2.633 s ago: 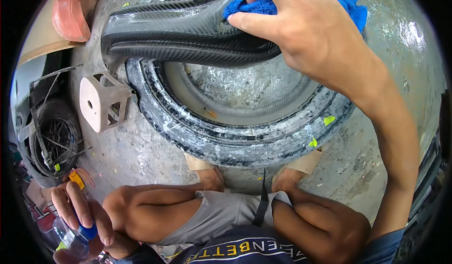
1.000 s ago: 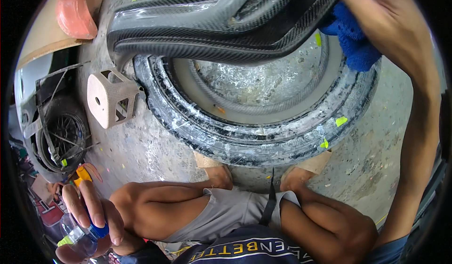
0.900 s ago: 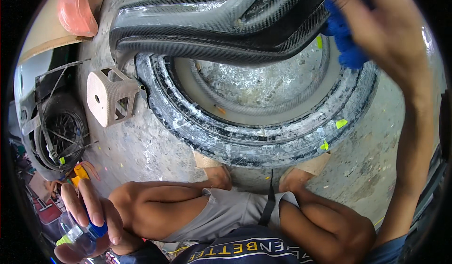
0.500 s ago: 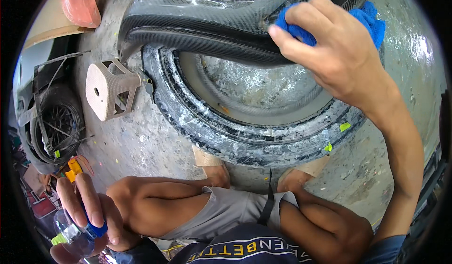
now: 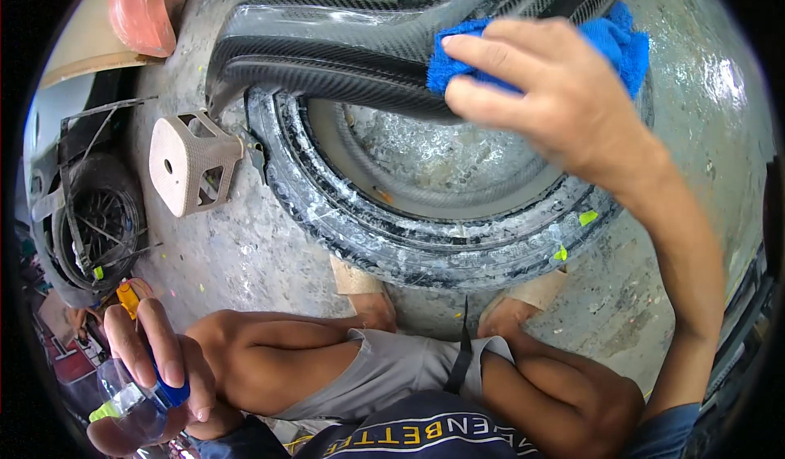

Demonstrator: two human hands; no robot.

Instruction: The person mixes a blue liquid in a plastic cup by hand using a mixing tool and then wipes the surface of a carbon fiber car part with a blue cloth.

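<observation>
A blue microfibre cloth (image 5: 615, 42) is bunched under my right hand (image 5: 544, 99), whose fingers press it onto a glossy black carbon-fibre part (image 5: 343, 29). The part is long and curved, with a woven pattern, and its far end leaves the top of the view. It rests across a dusty black tyre (image 5: 392, 250) lying flat on the floor. At the lower left, my left hand (image 5: 176, 369) is closed around a small clear plastic bottle (image 5: 135, 398) with a blue piece near its top. Most of the bottle is hidden by the fingers.
A beige plastic stool (image 5: 188, 164) lies on its side left of the tyre. Farther left stand a wheel (image 5: 98, 222) and a thin metal frame. An orange-pink panel (image 5: 141, 9) is at the upper left. Bits of green tape (image 5: 588, 218) stick to the tyre. My feet are against its near side.
My right hand has slid the cloth leftward along the carbon-fibre part. My left hand keeps its hold on the bottle, barely shifted.
</observation>
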